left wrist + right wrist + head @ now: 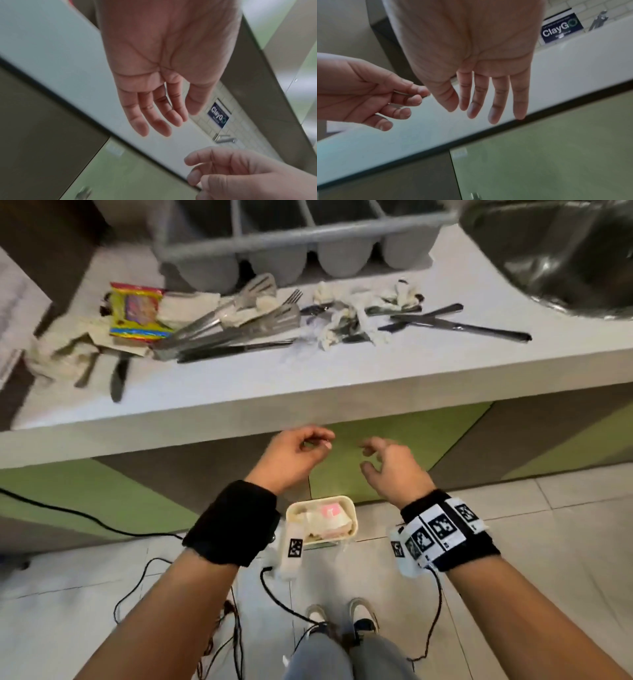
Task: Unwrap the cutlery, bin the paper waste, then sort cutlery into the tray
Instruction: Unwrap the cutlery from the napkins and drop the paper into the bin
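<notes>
Counter (pixel 342 392): a white slab is seen across the upper half of the head view, cutlery and paper being scattered over it.
Sink (pixel 555 258): a steel basin is set at 2 o'clock, at the counter's right end.
Tray (pixel 284 244): a grey divided tray is placed at 12 o'clock on the counter, behind the cutlery.
Cutlery (pixel 233 330): forks, knives and slotted servers are heaped at 11 o'clock, with more knives spread towards 1 o'clock; several are seen among crumpled paper (pixel 346 320).
Snack wrapper (pixel 138 314): a bright packet is laid at 10 o'clock, beside the heap.
Bin (pixel 352 520): a small cream bin is seen on the floor near centre, between the wrists, with paper inside.
Left hand (pixel 291 457): held below the counter edge, fingers loosely curled, nothing gripped.
Right hand (pixel 394 463): held just beside the left, fingers relaxed and parted, nothing held.
</notes>
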Demonstrator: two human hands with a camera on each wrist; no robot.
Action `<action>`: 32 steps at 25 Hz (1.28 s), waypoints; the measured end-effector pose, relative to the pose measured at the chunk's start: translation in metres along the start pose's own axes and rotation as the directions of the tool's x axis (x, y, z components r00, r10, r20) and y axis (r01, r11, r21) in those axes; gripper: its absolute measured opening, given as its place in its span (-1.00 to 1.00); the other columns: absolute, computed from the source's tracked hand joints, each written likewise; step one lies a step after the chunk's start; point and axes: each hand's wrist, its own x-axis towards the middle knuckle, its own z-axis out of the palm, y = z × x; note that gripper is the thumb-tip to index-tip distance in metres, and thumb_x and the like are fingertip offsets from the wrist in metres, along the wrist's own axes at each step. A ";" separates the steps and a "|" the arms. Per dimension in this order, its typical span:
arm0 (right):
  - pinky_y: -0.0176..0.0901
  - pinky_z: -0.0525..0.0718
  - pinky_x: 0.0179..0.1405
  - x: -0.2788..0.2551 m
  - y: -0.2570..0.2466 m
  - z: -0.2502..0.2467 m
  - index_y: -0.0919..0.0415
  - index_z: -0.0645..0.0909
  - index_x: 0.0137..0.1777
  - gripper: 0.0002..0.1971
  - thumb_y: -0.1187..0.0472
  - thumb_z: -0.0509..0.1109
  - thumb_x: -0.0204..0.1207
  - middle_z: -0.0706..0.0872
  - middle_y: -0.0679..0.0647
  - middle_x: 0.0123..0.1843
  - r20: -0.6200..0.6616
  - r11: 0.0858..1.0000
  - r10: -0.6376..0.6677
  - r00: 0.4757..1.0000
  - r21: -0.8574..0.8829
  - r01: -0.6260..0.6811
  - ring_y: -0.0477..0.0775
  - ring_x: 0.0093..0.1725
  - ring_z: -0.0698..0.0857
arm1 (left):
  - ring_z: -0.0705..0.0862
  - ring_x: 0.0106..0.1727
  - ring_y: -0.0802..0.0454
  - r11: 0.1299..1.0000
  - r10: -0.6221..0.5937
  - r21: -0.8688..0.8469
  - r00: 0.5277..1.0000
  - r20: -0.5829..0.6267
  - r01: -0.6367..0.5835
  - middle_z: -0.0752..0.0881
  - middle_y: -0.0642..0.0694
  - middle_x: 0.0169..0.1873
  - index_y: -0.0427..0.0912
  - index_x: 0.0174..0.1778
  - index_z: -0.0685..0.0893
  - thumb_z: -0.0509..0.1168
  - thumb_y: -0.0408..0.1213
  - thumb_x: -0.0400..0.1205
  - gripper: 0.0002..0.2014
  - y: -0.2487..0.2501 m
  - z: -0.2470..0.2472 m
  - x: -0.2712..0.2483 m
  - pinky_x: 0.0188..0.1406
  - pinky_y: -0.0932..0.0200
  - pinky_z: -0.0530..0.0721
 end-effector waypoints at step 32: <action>0.22 0.48 0.36 0.214 -0.039 -0.152 -0.14 0.30 0.48 -0.31 0.00 0.47 0.35 0.44 0.21 0.42 0.128 0.865 0.076 0.989 -0.501 -0.002 0.44 0.38 0.41 | 0.54 0.40 -0.14 0.780 -0.106 0.581 0.963 -0.247 0.234 0.37 -0.15 0.48 0.07 0.43 0.51 0.30 -0.19 0.58 -0.55 0.115 -0.025 0.165 0.45 0.09 0.48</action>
